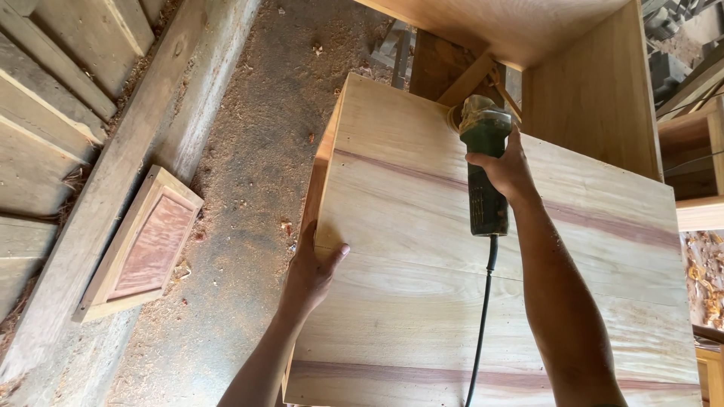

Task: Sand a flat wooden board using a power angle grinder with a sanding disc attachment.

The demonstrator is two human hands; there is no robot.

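A large pale wooden panel (422, 249) with reddish grain streaks fills the middle of the view. My right hand (507, 169) is wrapped around a green corded angle grinder (484, 166), whose head rests at the panel's far edge. Its black cord (483, 324) trails back down over the panel. My left hand (311, 267) grips the panel's left edge, thumb lying on the top face and fingers curled over the side.
A sawdust-covered floor (256, 151) lies to the left. A small framed wooden door panel (143, 245) rests on a long plank (113, 188). More boards are stacked at far left. Wooden cabinet parts (596, 90) stand beyond the panel, and shavings (705, 275) lie at right.
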